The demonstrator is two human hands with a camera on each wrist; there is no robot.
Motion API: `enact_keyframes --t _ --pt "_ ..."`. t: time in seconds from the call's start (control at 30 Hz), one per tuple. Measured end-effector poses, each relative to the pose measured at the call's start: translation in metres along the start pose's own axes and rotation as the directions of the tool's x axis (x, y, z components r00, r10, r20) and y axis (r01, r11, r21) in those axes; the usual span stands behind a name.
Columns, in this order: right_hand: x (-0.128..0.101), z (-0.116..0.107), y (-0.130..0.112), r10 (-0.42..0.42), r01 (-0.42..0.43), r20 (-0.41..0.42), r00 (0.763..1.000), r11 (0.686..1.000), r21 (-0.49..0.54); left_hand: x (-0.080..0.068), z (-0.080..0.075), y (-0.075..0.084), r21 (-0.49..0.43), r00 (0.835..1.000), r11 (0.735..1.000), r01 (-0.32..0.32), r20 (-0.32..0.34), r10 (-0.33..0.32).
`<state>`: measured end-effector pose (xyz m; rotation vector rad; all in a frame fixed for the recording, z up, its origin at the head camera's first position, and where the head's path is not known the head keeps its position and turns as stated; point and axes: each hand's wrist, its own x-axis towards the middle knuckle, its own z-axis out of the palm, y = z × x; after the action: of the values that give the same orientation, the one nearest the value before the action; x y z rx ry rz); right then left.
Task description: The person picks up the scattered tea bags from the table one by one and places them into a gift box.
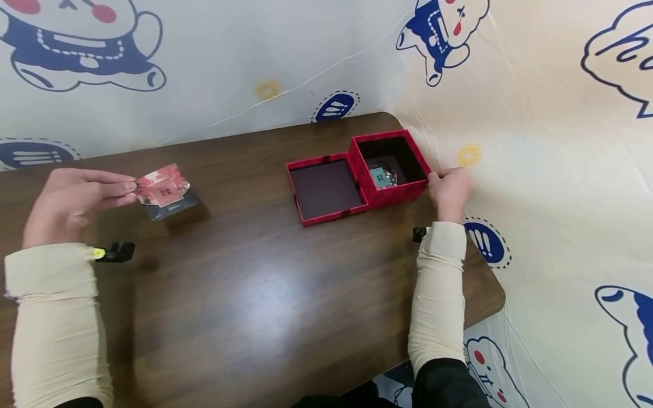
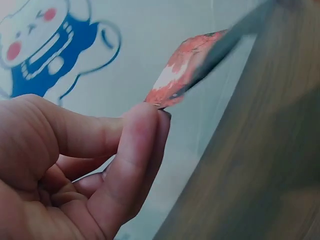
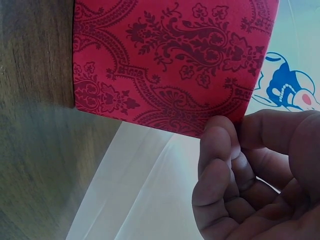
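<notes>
My left hand (image 1: 84, 198) pinches the corner of a small flat packet (image 1: 164, 191) between thumb and fingers, above the left part of the table. The packet is red and white with a pink square label and a dark grey lower part; in the left wrist view it appears tilted, partly edge-on. At the right, my right hand (image 1: 450, 190) pinches the near right upper corner of a red patterned box (image 3: 175, 65). The box is uncovered, with a dark inside. A small packet (image 1: 382, 175) with a teal label and shiny contents lies in it.
A shallow red lid (image 1: 326, 218) lies inner side up against the box's left side. Both rest on a dark wooden table (image 1: 245, 340) with rounded right corners. Pale cloth (image 1: 214, 68) with cartoon prints hangs along the table's back and right edges.
</notes>
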<state>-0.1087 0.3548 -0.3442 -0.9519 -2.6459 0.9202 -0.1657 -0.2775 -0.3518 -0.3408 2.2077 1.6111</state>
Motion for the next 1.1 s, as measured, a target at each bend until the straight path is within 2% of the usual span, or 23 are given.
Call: enact_keyframes --t 0.17,0.37,0.5,0.67,0.9,1.1 --pt "0.000 0.001 0.000 -0.020 0.020 -0.027 0.999 1.000 0.000 0.006 0.032 0.014 -0.186 1.000 0.983 0.001 -0.027 -0.006" --pt "-0.001 0.002 -0.001 -0.017 0.017 -0.011 1.000 1.000 0.005 0.009 0.060 0.027 -0.226 0.998 0.973 -0.054 -0.044 0.045" --pt "-0.001 0.000 -0.001 -0.002 0.003 -0.013 1.000 1.000 0.022 0.011 0.077 0.034 -0.307 0.997 0.949 -0.067 -0.055 0.053" --pt "-0.001 -0.001 -0.002 0.010 -0.010 -0.005 1.000 1.000 0.028 0.012 0.092 0.044 -0.320 0.995 0.943 -0.092 -0.064 0.076" --pt "0.000 -0.001 -0.001 0.010 -0.009 -0.006 1.000 0.999 0.031 0.012 0.110 0.055 -0.353 0.996 0.932 -0.081 -0.061 0.063" --pt "-0.002 -0.001 0.001 0.000 0.000 -0.006 1.000 0.999 0.034 0.016 0.130 0.064 -0.345 0.993 0.932 -0.112 -0.064 0.096"
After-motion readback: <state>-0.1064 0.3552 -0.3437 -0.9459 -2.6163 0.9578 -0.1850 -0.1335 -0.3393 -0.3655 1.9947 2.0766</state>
